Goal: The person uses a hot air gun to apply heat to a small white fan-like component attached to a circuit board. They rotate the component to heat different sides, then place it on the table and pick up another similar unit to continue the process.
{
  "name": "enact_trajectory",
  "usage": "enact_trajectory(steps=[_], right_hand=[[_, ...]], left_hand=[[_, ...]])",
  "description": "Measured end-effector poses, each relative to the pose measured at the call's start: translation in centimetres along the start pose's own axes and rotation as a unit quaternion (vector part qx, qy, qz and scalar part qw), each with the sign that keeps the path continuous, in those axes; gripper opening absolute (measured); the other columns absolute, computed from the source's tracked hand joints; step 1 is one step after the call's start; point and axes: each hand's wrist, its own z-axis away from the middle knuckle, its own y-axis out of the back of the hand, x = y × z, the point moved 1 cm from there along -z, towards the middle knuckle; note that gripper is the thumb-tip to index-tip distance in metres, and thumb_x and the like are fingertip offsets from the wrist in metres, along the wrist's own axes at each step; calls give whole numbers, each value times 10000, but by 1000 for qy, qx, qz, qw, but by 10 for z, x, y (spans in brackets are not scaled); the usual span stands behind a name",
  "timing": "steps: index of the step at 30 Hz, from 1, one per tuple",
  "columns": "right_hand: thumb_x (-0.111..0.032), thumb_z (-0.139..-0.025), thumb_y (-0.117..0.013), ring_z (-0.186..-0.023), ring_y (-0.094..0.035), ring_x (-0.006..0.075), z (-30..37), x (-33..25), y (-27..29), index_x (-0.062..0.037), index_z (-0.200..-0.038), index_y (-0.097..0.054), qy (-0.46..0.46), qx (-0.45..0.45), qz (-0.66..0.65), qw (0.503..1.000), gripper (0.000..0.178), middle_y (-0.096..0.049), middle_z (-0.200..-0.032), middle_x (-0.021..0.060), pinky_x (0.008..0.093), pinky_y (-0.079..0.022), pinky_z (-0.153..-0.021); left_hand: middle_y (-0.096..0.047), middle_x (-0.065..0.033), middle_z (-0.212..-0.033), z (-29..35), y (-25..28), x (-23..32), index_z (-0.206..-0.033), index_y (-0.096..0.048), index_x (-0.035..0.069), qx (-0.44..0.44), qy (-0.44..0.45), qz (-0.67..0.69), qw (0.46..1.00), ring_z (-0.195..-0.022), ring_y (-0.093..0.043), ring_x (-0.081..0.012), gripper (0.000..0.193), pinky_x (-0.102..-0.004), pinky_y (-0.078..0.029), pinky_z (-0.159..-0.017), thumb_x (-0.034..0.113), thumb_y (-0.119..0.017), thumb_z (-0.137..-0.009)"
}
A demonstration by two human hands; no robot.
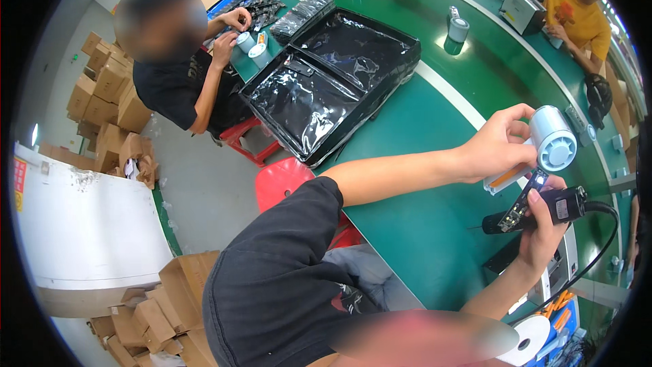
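A smooth, pale-blue cylinder [549,129] with a spoked end is held in the left grip [504,144]; a black, tubular, corded tool [566,206] is held in the right grip [541,231].

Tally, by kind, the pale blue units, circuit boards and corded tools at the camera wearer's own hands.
Pale blue unit, held by the left hand: 1
Circuit board, at the right hand: 1
Black corded tool, held by the right hand: 1
Total: 3

Bright light, strong fisheye bending
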Motion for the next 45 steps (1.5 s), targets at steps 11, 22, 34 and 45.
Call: enact_trajectory(steps=[11,22,34,45], right_hand=[[-43,-768,-857,-701,-634,91,-7,-3,-7,-19,-1021,-688,10,-7,28,1000,305,-668,-817,5,233,-497,-632],[-52,-768,-841,-673,-603,86,-6,-6,-8,-22,-1007,-670,15,-29,35,999,296,-640,-781,-5,235,-462,-622],[-55,-769,-855,-760,-613,85,-3,-3,-4,-35,-1003,-651,18,-23,67,997,311,-639,-856,0,231,-491,-669],[-33,-775,-820,-729,-580,105,-1,-1,-7,-23,-1047,-608,-23,-2,38,999,345,-594,-894,29,230,-473,-664]], left_hand=[[-683,-117,-1085,-7,6,-7,-1232,-535,13,18,6,-3,1000,-975,-676,-184,404,-345,-553,-910,-39,-621,-841],[-684,-144,-1096,-6,3,-2,-1194,-521,0,6,25,-16,1000,-981,-662,-181,373,-345,-546,-877,-15,-657,-847],[-695,-139,-1057,-9,4,-13,-1195,-525,8,4,16,31,999,-921,-682,-185,401,-331,-560,-842,-63,-652,-821],[-659,-128,-1102,-5,3,-5,-1203,-524,20,10,30,17,999,-930,-691,-182,422,-325,-569,-834,-53,-663,-812]])
